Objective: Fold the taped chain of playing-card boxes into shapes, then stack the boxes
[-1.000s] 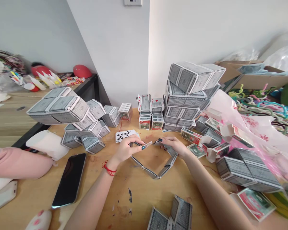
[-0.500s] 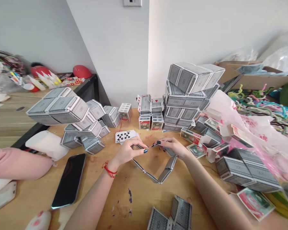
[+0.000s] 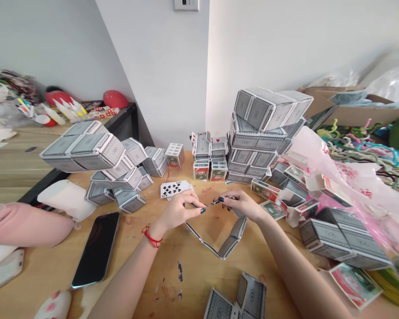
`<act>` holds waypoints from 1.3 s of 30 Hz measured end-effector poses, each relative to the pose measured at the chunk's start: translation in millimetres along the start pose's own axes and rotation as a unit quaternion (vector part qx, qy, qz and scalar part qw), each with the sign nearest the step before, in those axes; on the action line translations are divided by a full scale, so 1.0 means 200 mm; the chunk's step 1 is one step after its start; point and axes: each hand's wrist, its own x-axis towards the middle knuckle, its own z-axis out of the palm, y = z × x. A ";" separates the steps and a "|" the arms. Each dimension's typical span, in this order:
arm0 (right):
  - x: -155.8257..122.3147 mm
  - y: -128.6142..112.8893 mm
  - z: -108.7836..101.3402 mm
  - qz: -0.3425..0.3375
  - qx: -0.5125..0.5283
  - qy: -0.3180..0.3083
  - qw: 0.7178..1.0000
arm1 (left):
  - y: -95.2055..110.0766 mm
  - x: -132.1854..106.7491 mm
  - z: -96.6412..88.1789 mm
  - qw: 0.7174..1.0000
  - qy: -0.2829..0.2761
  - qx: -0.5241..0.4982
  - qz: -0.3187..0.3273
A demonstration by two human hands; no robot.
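A chain of grey-backed playing cards (image 3: 232, 235) stands on edge on the table as an angular loop. My left hand (image 3: 182, 208), with a red string bracelet at the wrist, pinches the loop's far left part between thumb and fingers. On the far right part, my right hand (image 3: 241, 204) grips the cards, its thumb close to my left fingertips. The far edge of the loop is partly hidden by my fingers. Just behind my left hand lies a ten of spades card (image 3: 174, 189) face up. Two grey folded card blocks (image 3: 249, 294) sit near the front edge.
A tall stack of card blocks (image 3: 252, 137) stands at the back right, a leaning stack (image 3: 81, 148) at the left. A black phone (image 3: 96, 250) and a pink bottle (image 3: 29, 223) lie left. Opened card boxes (image 3: 301, 210) and card blocks (image 3: 344, 237) lie right.
Both hands keep their pinch on the card loop with hardly any movement. The loop's near corner sits slightly lower, and the whole view has shifted a little.
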 end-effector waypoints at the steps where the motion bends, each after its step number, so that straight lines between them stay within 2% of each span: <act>1: 0.00 0.00 0.00 0.000 -0.002 -0.002 1.000 | 0.00 0.00 0.00 1.000 0.002 0.000 0.004; 11: -0.02 -0.02 0.00 -0.004 -0.057 -0.025 0.998 | 0.03 0.00 0.02 1.000 -0.006 0.005 0.005; 18: -0.02 -0.03 0.02 -0.012 -0.063 -0.081 0.995 | 0.04 -0.01 0.02 0.999 -0.028 -0.017 0.013; 23: -0.03 -0.04 0.04 -0.023 -0.072 -0.089 0.993 | 0.04 -0.01 0.02 0.999 0.000 -0.032 0.025; 28: -0.04 -0.06 0.06 -0.034 -0.071 -0.096 0.992 | 0.03 -0.01 0.03 0.998 -0.011 -0.055 0.027; 34: -0.05 -0.09 0.07 -0.024 -0.084 -0.132 0.987 | -0.01 -0.01 0.03 0.998 -0.004 -0.054 0.036; 39: -0.05 -0.08 0.08 -0.038 -0.068 -0.119 0.990 | 0.00 -0.01 0.03 0.998 0.006 -0.056 0.037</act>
